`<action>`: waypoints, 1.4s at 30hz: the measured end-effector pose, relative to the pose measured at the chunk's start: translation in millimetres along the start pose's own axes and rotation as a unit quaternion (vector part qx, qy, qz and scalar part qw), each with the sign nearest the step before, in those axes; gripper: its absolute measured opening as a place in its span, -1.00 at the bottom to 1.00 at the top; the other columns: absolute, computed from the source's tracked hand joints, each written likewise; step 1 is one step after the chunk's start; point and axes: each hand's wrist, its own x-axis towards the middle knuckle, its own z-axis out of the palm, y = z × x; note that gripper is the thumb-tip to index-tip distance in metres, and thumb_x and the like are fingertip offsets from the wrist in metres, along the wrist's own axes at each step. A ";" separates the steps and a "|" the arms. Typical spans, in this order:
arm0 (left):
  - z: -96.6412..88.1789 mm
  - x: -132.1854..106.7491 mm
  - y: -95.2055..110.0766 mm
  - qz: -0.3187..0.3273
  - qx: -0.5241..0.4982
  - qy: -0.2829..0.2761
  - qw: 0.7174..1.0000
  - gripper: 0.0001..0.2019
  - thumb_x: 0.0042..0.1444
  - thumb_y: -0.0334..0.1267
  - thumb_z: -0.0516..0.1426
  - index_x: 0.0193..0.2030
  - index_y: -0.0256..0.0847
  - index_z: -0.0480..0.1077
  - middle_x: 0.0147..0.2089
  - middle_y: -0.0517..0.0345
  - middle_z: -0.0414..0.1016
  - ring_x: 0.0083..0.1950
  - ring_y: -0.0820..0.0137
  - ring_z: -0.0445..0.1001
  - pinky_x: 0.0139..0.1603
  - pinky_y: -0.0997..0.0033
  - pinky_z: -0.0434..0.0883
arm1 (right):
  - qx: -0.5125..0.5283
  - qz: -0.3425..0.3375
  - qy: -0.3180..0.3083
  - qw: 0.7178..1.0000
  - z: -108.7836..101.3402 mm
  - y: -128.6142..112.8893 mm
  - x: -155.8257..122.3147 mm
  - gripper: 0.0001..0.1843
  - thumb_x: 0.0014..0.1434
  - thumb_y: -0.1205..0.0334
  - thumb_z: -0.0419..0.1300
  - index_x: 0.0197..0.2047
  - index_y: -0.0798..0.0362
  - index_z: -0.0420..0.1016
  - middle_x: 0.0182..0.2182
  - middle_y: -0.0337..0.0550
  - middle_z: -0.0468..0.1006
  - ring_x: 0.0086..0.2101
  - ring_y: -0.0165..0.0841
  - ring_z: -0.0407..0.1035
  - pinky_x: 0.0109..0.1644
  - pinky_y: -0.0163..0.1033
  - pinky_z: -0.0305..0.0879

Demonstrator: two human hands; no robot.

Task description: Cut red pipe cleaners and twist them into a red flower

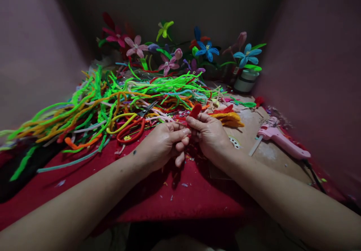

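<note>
Both hands meet over a red cloth (158,190) in the middle of the view. My left hand (165,142) is closed, its fingers pinched against the lower part of a red pipe-cleaner petal (195,110). My right hand (210,132) is closed too, gripping the same red piece, whose looped tip sticks up above the fingers. Red-handled scissors (132,127) lie just left of my left hand. A big heap of green, orange and yellow pipe cleaners (113,96) spreads behind the hands.
A pink glue gun (282,140) lies on brown board at the right. Finished pipe-cleaner flowers (169,51) stand along the back, some in a small pot (246,81). Yellow petal pieces (229,119) lie right of the hands. Dark walls close in on both sides.
</note>
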 end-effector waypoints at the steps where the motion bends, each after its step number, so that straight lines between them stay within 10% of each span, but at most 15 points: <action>1: 0.6 -0.1 0.0 0.009 0.025 0.017 1.000 -0.79 0.11 -0.30 0.10 -0.52 -0.26 0.23 -0.72 0.34 0.23 -0.79 0.56 0.25 -0.78 0.60 0.23 | 0.008 0.004 0.000 1.000 0.4 -0.6 -0.2 -0.75 -0.17 0.29 0.37 -0.50 0.10 0.33 -0.72 -0.42 0.32 -0.75 -0.60 0.15 -0.72 -0.44 0.03; 12: -1.4 4.2 -2.4 0.002 -0.011 -0.017 1.000 -0.84 0.08 -0.22 0.13 -0.42 -0.25 0.28 -0.64 0.29 0.34 -0.74 0.54 0.28 -0.74 0.54 0.29 | 0.037 0.053 -0.015 0.998 -2.4 -1.5 2.3 -0.73 -0.16 0.26 0.37 -0.54 0.10 0.31 -0.71 -0.35 0.35 -0.74 -0.57 0.17 -0.70 -0.41 -0.02; 19: -11.3 -0.5 16.7 0.116 0.221 0.180 0.951 -0.76 0.03 -0.09 0.19 -0.36 -0.24 0.33 -0.56 0.29 0.34 -0.64 0.58 0.25 -0.67 0.59 0.18 | -0.008 0.043 -0.033 0.998 -3.3 -2.2 1.3 -0.76 -0.20 0.28 0.37 -0.56 0.13 0.35 -0.70 -0.37 0.28 -0.69 -0.57 0.06 -0.66 -0.36 -0.07; 29: -11.0 -5.9 25.4 0.116 0.343 0.213 0.908 -0.75 0.08 -0.11 0.10 -0.51 -0.22 0.29 -0.65 0.28 0.28 -0.66 0.54 0.16 -0.64 0.52 0.10 | -0.014 0.062 -0.048 0.997 -4.2 -1.9 1.3 -0.78 -0.17 0.26 0.34 -0.46 0.13 0.40 -0.63 -0.35 0.36 -0.65 -0.53 0.19 -0.63 -0.36 0.03; 36: -11.9 -4.4 7.4 0.333 0.545 0.234 0.733 -0.83 0.12 -0.21 0.05 -0.41 -0.22 0.35 -0.39 0.10 0.43 -0.34 0.39 0.37 -0.26 0.40 0.29 | -0.066 0.058 -0.001 0.996 -1.4 -0.6 -1.0 -0.76 -0.17 0.31 0.33 -0.53 0.08 0.28 -0.71 -0.38 0.33 -0.72 -0.55 0.17 -0.68 -0.39 -0.01; 38: -10.7 -5.2 8.3 0.324 0.522 0.248 0.749 -0.82 0.13 -0.20 0.05 -0.42 -0.21 0.35 -0.43 0.13 0.41 -0.38 0.41 0.36 -0.30 0.41 0.29 | -0.074 0.041 -0.007 0.996 -2.4 -0.4 -1.1 -0.75 -0.15 0.27 0.34 -0.52 0.08 0.29 -0.70 -0.38 0.33 -0.72 -0.55 0.17 -0.69 -0.40 -0.01; 42: -7.7 -8.1 19.5 0.168 0.331 0.239 0.897 -0.79 0.10 -0.10 0.10 -0.37 -0.20 0.32 -0.61 0.28 0.28 -0.63 0.51 0.20 -0.61 0.50 0.14 | -0.044 0.033 -0.001 0.998 -3.6 -1.1 0.7 -0.75 -0.14 0.25 0.35 -0.48 0.09 0.32 -0.66 -0.38 0.35 -0.69 -0.57 0.18 -0.66 -0.41 0.02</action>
